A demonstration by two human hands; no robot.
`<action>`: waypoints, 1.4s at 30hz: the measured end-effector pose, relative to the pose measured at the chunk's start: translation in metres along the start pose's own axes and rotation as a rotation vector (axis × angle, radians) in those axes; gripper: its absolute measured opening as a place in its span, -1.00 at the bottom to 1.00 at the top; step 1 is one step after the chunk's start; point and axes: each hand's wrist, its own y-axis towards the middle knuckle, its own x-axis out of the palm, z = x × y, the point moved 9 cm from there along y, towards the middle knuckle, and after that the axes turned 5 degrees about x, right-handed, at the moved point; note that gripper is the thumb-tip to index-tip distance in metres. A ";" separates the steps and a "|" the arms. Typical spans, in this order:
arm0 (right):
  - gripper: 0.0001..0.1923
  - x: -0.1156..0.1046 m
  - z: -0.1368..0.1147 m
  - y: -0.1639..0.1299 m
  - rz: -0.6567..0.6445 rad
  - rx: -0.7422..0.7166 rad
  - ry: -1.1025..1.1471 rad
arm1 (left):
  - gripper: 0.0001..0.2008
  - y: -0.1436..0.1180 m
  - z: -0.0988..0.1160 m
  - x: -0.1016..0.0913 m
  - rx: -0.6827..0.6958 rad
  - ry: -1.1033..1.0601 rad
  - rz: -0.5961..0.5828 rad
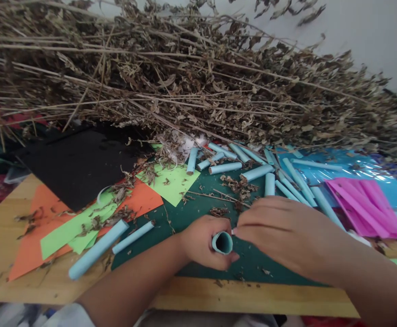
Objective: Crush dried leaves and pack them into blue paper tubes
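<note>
My left hand (207, 243) is wrapped round a light blue paper tube (223, 243), whose hollow end points up toward me. Close beside it, my right hand (281, 231) is closed in a pinch, fingertips by the tube's far side. A tiny whitish bit shows at those fingertips, too small to name. Both hands are above a dark green mat (252, 268). Beyond my right hand lie several light blue paper rolls (225, 168), some with brown plant matter at their ends. Two more rolls, a thick one (98, 250) and a thin one (133, 237), rest left of my left forearm.
A large heap of dried leafy stalks (184, 81) fills the back. Black (79, 159), orange (24, 254) and lime green paper (173, 181) lie at the left and middle. Folded pink sheets (365, 206) rest on blue plastic wrap (392, 181) at right. The wooden tabletop (184, 295) ends near me.
</note>
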 end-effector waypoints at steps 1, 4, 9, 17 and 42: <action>-0.76 -0.001 0.011 -0.004 0.032 0.044 0.030 | -0.87 0.000 0.000 0.000 0.004 -0.009 0.004; -0.81 0.007 0.056 -0.018 0.075 0.281 0.046 | -0.84 -0.002 0.000 0.000 -0.003 -0.006 -0.011; -0.80 0.060 0.109 -0.042 -0.278 0.609 -0.071 | -0.80 -0.001 0.001 0.002 0.031 0.053 -0.025; -0.73 0.073 0.137 -0.057 -0.343 0.943 -0.190 | -0.77 0.001 0.000 0.004 0.063 0.135 -0.065; -0.84 0.067 0.074 -0.028 -0.062 0.704 0.250 | -0.76 0.002 0.001 0.005 0.064 0.142 -0.093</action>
